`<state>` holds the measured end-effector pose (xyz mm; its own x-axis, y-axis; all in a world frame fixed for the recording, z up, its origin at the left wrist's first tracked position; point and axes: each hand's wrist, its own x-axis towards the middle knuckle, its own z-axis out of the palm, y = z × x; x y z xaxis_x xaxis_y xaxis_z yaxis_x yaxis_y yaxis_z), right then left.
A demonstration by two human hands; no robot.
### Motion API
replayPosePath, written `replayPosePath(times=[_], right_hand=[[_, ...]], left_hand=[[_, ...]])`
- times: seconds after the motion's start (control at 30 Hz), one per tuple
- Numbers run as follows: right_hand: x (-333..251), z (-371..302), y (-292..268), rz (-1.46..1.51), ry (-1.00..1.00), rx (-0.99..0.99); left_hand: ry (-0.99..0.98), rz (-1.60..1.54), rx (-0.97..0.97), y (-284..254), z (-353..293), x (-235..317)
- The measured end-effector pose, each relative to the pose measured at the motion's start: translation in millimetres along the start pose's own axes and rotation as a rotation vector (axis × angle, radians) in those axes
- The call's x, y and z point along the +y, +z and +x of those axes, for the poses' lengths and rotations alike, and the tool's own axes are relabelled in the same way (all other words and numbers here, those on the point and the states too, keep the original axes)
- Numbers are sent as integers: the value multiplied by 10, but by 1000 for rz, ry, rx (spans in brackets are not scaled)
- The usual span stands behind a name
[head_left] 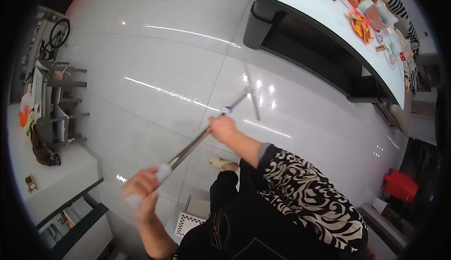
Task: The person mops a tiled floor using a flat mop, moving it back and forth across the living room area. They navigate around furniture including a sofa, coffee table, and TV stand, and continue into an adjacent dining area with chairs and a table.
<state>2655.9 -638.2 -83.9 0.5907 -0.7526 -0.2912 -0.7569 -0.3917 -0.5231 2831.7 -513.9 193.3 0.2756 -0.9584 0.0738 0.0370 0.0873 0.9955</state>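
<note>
A long-handled floor mop [190,151] runs slantwise across the view, with a shiny metal pole and a white grip at its near end. My left hand [142,190] is closed round that white grip at the lower left. Farther up the pole, my right hand [223,127] is wrapped round it just below a blue and white collar [226,110]. The mop's wide, thin head [252,91] lies on the glossy grey tiled floor [164,58], slightly blurred. My foot in a pale slipper [221,163] is on the floor below my right hand.
A white-topped table [310,11] with a dark base stands at the upper right, bearing snack packets [361,27]. Chairs [61,105] and a white counter [70,166] line the left. A red object [400,185] is at the right. A checkered-edged box [188,223] sits near my legs.
</note>
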Motion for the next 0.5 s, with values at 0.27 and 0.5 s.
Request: replayPosePath(times=[0.27, 0.5], right_hand=[[-1948, 628, 167, 173, -387, -64], [-2130, 708, -335, 13, -343, -46]], left_hand=[[90, 548, -26, -600, -305, 750], [272, 364, 125, -1059, -334, 1128]])
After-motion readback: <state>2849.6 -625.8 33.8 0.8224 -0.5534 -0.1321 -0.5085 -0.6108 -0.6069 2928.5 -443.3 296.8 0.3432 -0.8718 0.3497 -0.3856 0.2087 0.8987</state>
